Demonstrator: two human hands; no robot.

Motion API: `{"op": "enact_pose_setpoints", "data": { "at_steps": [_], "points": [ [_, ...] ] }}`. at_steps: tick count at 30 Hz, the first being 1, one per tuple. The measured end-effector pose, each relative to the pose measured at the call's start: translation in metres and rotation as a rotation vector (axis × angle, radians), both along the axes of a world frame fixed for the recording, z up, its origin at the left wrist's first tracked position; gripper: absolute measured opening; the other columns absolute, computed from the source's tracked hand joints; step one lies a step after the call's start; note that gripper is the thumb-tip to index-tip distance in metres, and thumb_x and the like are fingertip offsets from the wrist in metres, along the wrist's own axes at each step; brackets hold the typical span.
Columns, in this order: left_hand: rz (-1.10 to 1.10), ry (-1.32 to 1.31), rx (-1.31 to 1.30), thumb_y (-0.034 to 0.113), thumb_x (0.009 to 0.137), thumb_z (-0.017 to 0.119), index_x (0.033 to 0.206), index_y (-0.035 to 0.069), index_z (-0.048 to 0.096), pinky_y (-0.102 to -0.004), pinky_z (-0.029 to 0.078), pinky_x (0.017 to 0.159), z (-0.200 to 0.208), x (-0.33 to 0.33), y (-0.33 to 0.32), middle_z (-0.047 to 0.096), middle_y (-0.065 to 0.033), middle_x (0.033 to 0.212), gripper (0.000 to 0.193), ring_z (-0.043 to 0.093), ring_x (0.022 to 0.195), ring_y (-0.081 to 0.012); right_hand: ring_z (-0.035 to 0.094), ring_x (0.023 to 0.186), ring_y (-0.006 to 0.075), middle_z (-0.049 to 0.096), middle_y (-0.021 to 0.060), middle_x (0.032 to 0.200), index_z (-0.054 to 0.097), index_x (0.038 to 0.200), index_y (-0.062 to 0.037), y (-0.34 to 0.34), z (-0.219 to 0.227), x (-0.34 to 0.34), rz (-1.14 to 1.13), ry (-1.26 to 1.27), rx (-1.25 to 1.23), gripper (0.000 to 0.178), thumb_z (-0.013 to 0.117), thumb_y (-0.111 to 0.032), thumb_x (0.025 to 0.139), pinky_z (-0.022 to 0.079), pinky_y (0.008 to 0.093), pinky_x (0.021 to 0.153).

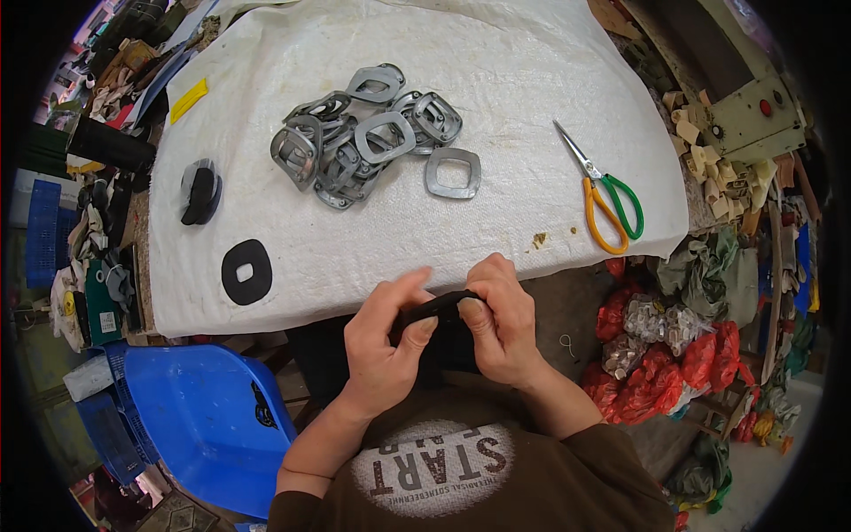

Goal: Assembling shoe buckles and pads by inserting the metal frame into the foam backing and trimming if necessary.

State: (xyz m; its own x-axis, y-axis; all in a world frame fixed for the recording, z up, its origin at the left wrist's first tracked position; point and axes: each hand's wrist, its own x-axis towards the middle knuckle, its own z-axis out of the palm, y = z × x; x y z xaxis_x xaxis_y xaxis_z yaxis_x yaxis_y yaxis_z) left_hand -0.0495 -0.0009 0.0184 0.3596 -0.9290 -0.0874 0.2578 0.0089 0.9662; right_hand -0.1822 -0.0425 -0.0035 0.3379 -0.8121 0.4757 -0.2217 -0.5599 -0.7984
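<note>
Just off the table's near edge, my left hand (pixel 386 335) and my right hand (pixel 502 321) grip a black piece (pixel 441 308) between thumbs and fingers. It is seen nearly edge-on, so its full shape is hidden. On the cloth to the left lies a flat black rounded-square pad (pixel 238 285) with a square hole. Beyond it sits a small stack (pixel 202 195) of black and greyish pieces. A heap of grey metal frames (pixel 341 151) with rounded corners fills the upper middle, and a single grey frame (pixel 453 173) rests at its right side.
Scissors (pixel 603 197) with orange and green handles lie on the white-covered table (pixel 532 115), right side. A yellow strip (pixel 188 100) is far left. Below left stands a blue tub (pixel 195 399) with a black piece (pixel 263 405) in it. Red bags (pixel 656 377) crowd the lower right.
</note>
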Motion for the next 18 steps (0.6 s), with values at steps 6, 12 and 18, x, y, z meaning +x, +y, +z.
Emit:
{"op": "enact_pose_setpoints", "data": {
  "at_steps": [6,12,18],
  "points": [
    [-0.262,-0.560,-0.170,0.010,0.084,0.063,0.093,-0.001,0.064,-0.0205,0.041,0.055,-0.005,0.018,0.002,0.057,-0.0063,0.070,0.014,0.052,0.060,-0.0092,0.045,0.067,0.0281,0.048,0.0106,0.073,0.051,0.083,-0.0010,0.003,0.003,0.001,0.111,-0.026,0.079,0.011,0.058,-0.010,0.082,0.035,0.0365,0.064],
    [-0.134,-0.206,-0.135,0.005,0.084,0.062,0.091,-0.005,0.063,-0.0190,0.042,0.056,-0.010,0.009,0.004,0.061,-0.0056,0.076,0.012,0.055,0.064,-0.0083,0.050,0.067,0.0211,0.053,0.0094,0.076,0.054,0.096,-0.0002,0.007,0.004,-0.001,0.168,-0.130,0.307,0.017,0.060,-0.011,0.083,0.040,0.0300,0.061],
    [-0.085,-0.121,-0.165,0.005,0.084,0.062,0.090,-0.006,0.059,-0.0183,0.044,0.059,-0.019,0.014,0.006,0.061,-0.0052,0.075,0.013,0.056,0.066,-0.0073,0.054,0.064,0.0245,0.055,0.0104,0.073,0.055,0.098,-0.0001,0.015,0.013,0.007,0.057,-0.141,0.308,0.019,0.062,-0.005,0.081,0.043,0.0310,0.057]
  ]
}}
